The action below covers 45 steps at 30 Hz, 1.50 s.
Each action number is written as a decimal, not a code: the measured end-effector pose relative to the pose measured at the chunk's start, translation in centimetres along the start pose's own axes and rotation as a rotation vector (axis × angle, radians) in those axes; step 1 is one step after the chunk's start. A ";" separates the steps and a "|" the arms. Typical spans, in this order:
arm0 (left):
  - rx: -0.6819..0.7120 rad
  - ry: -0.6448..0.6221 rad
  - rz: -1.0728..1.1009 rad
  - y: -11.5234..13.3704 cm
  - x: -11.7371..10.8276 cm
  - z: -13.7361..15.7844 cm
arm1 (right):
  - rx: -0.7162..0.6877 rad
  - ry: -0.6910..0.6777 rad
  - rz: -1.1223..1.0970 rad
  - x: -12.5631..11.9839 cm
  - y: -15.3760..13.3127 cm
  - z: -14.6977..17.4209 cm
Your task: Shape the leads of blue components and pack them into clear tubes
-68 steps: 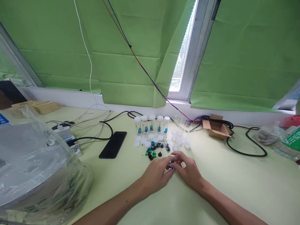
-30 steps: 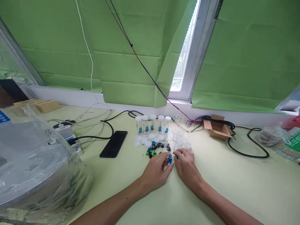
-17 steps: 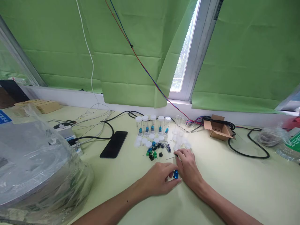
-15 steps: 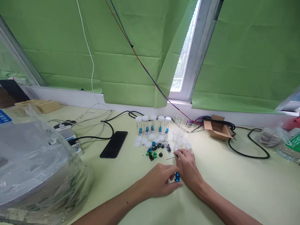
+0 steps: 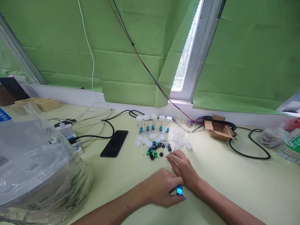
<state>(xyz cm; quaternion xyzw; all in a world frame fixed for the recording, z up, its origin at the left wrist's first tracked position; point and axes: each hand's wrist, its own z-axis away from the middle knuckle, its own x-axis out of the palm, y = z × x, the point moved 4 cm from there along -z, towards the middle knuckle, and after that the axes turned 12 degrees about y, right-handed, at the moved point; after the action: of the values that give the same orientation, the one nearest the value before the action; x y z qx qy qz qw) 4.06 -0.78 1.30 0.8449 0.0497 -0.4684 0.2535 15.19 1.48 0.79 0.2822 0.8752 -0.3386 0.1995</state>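
Observation:
My left hand (image 5: 162, 187) pinches a small shiny blue metal part (image 5: 179, 190) between thumb and forefinger, just above the near part of the table. My right hand (image 5: 182, 165) is right beside it, fingers closed together and pointing left. Whatever its fingertips hold is hidden. Just beyond lie loose black parts (image 5: 161, 154), green parts (image 5: 155, 154) and more blue parts (image 5: 154, 143), along with thin metal pins. Behind them stand several clear tubes (image 5: 147, 124) with white caps, each with a blue part inside. Loose white caps (image 5: 138, 143) lie in front of the tubes.
Uncapped clear tubes (image 5: 179, 122) stand behind my right hand. A black phone (image 5: 114, 143) lies to the left, near cables and a power adapter (image 5: 64, 129). A plastic-wrapped object (image 5: 47, 168) fills the left side. An open cardboard box (image 5: 218, 129) stands at the back right.
My left hand has moved slightly right and nearer to me with the blue part. My right fingertips have shifted left, and the thin pin with a dark end beside them is no longer visible.

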 end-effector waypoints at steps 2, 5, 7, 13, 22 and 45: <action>0.007 -0.005 -0.011 -0.1 0.1 0.1 | -0.004 -0.041 0.002 0.7 0.1 -0.5; 0.023 -0.027 -0.007 -0.3 0.4 0.0 | -0.064 -0.095 0.063 1.7 0.2 -1.3; 0.024 -0.050 0.001 -0.4 0.5 0.0 | -0.082 -0.124 0.093 2.3 0.3 -1.8; 0.023 -0.045 0.020 -0.5 0.5 0.0 | -0.119 -0.147 0.132 3.2 0.0 -2.7; 0.006 -0.032 -0.004 -0.6 0.8 0.2 | -0.176 -0.185 0.165 4.1 0.2 -2.8; -0.028 -0.051 -0.007 -0.6 0.7 0.0 | -0.329 -0.232 0.272 2.8 0.1 -2.1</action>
<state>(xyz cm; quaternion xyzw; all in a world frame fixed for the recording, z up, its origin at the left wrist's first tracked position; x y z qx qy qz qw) 4.22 -0.42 0.53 0.8288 0.0530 -0.4899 0.2649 12.82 4.04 0.64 0.3205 0.8435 -0.1918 0.3860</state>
